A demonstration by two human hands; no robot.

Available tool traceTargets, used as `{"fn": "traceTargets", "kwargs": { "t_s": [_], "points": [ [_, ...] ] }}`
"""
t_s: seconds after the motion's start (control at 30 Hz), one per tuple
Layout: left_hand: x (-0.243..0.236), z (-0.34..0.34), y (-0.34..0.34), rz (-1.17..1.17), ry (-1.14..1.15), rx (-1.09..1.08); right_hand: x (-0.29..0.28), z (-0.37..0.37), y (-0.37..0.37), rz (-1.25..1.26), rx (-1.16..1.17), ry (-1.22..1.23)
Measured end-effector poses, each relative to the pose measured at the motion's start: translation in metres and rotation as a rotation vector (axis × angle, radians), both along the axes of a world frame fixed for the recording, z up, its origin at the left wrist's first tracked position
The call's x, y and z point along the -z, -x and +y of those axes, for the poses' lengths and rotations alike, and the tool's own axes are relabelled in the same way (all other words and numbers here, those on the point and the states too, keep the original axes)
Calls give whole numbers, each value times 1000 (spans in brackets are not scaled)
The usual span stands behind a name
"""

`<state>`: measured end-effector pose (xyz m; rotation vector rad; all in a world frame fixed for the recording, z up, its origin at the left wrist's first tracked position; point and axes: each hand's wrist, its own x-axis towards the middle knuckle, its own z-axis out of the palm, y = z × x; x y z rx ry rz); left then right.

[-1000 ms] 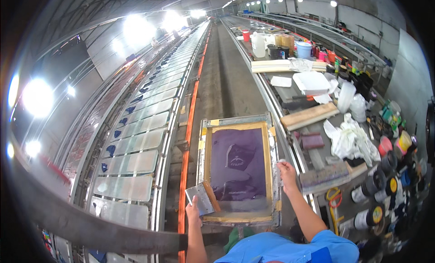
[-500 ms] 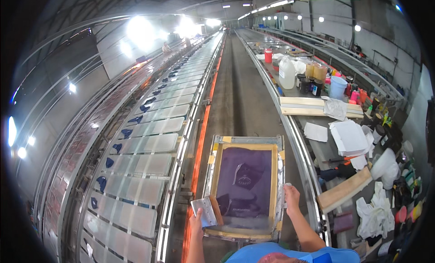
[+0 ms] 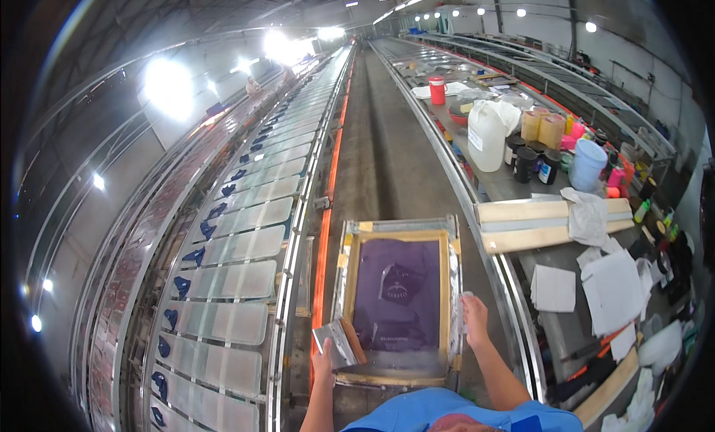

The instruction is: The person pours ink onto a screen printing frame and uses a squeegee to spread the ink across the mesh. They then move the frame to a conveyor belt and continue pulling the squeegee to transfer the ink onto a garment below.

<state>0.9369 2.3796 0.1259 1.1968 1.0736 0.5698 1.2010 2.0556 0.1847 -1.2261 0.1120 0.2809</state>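
A screen-printing frame [image 3: 399, 226] is in front of my body, above the aisle, with a purple mesh [image 3: 395, 283] inside a tan taped border. A dark emblem shape shows on the mesh. My right hand [image 3: 474, 318] is closed around the frame's right side, near its lower half; a pale patch shows by the fingers. At the lower left corner, my left hand [image 3: 323, 363] grips a squeegee [image 3: 337, 345] with a silvery face and an orange-brown edge, which leans over the frame's border. Whether the left fingers also bear on the frame is hidden.
Left of me runs a long print table [image 3: 223, 313] of pale panels with small dark blue fabric pieces, edged by an orange rail [image 3: 325, 246]. The right table holds a white jug [image 3: 486, 138], a blue bucket [image 3: 588, 165], wooden boards [image 3: 521, 242], paper and bottles. The aisle [image 3: 380, 156] stretches ahead.
I have moved forward along the aisle, so the jug, boards and bucket are closer. Frame and squeegee came along with me, both hands keeping their holds.
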Motion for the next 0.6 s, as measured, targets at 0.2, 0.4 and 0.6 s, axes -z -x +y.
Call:
{"fn": "traceTargets", "kwargs": {
  "t_s": [0.2, 0.4, 0.6],
  "points": [
    [-27, 53, -126, -58, -2, -35, -27, 72, -144, -13, -107, -29],
    [-24, 117, -267, -105, 20, -79, -16, 167, -294, -1, -151, 100],
    [-19, 254, -433, -116, -14, -58, -21, 271, -445, -24, -125, 89]
  ]
}}
